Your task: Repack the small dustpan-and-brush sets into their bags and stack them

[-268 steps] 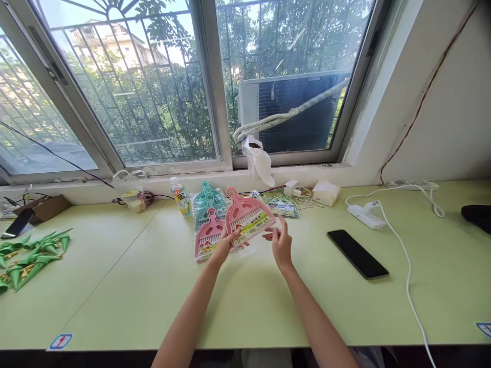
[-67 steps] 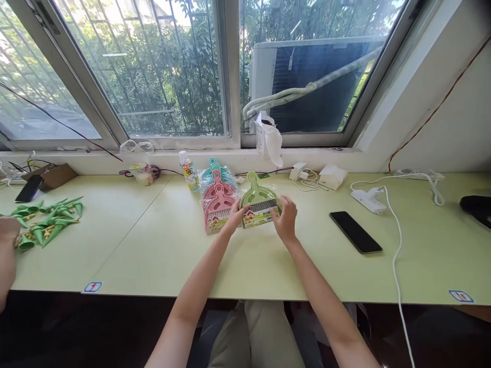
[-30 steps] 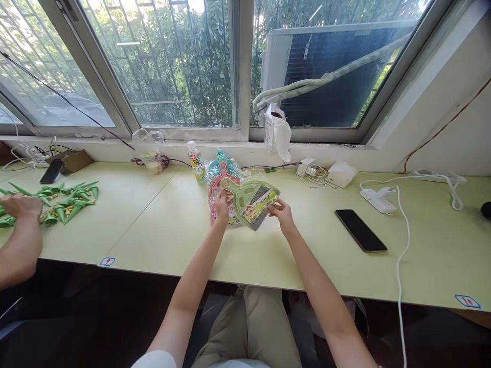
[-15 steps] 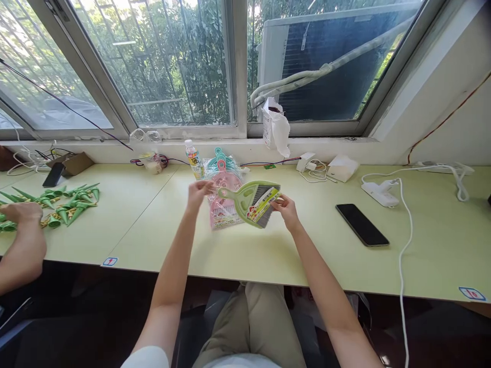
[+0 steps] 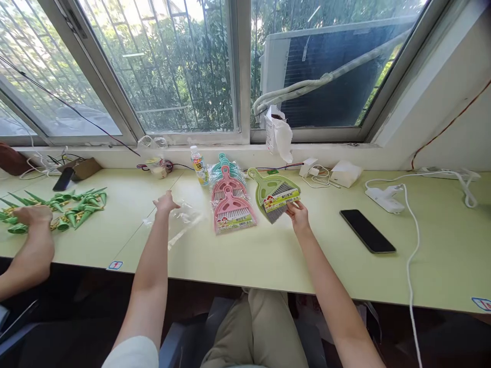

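My right hand (image 5: 297,214) grips the lower edge of a green dustpan and brush set (image 5: 273,192) with a yellow label, held bare just above the table to the right of the pink stack. My left hand (image 5: 165,202) is stretched out to the left over the table, fingers curled on a clear plastic wrapper (image 5: 183,221) that trails down to the tabletop. Between my hands lie wrapped pink dustpan sets (image 5: 231,208), with teal ones (image 5: 221,163) behind them.
A drink bottle (image 5: 199,164) stands behind the stack. A black phone (image 5: 367,231), a white power strip (image 5: 384,199) with a cord and a white box (image 5: 345,174) lie to the right. At far left another person's hand (image 5: 32,215) rests by green cones (image 5: 67,203).
My left hand has pulled the clear wrapper off the green set and carried it left. My right hand has moved the bare green set to the right of the pink stack.
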`<action>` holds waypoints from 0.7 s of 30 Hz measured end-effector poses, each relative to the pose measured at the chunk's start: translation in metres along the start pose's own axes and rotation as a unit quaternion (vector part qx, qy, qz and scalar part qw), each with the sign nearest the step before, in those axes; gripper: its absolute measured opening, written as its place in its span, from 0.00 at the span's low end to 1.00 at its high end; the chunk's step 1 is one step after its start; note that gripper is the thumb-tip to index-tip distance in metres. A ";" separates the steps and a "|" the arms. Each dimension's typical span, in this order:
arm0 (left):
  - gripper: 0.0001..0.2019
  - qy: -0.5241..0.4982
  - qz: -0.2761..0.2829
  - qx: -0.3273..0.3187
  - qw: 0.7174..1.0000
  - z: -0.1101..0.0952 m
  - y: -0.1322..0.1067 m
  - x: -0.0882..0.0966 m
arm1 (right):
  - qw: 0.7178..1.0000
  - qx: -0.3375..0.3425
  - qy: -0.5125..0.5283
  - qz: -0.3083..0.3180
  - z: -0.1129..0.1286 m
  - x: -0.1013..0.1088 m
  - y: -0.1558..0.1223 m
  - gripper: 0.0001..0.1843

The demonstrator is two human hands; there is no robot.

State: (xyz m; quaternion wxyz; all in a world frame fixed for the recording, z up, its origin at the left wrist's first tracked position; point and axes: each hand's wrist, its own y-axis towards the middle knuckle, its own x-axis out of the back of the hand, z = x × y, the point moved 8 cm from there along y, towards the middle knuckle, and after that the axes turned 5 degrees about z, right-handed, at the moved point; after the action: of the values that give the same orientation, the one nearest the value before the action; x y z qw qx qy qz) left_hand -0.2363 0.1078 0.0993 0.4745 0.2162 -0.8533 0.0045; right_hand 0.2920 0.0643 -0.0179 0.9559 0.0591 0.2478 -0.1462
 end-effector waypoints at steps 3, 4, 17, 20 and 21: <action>0.27 -0.071 -0.111 -0.034 0.991 -0.041 -0.030 -0.006 | 1.000 0.004 -0.006 0.001 -0.002 -0.001 0.000 0.25; 0.25 -0.127 -0.132 -0.074 0.980 -0.061 -0.046 -0.012 | 1.000 0.006 -0.013 0.005 -0.003 -0.002 0.000 0.25; 0.30 -0.512 0.225 -0.159 0.814 -0.224 -0.151 -0.197 | 0.996 0.026 -0.089 0.014 -0.006 0.006 0.010 0.25; 0.28 -0.521 0.240 -0.155 0.805 -0.216 -0.155 -0.208 | 0.982 0.070 -0.136 -0.107 0.003 0.040 0.017 0.22; 0.26 -0.515 0.247 -0.161 0.805 -0.214 -0.158 -0.208 | 0.971 0.089 -0.164 -0.149 0.011 0.052 0.018 0.22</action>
State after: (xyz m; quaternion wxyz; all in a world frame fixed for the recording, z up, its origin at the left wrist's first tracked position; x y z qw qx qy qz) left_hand 0.0901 0.0858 0.0168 -0.0233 -0.1102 -0.9854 -0.1278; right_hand 0.3457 0.0661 -0.0329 0.9416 0.0818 0.0799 -0.3166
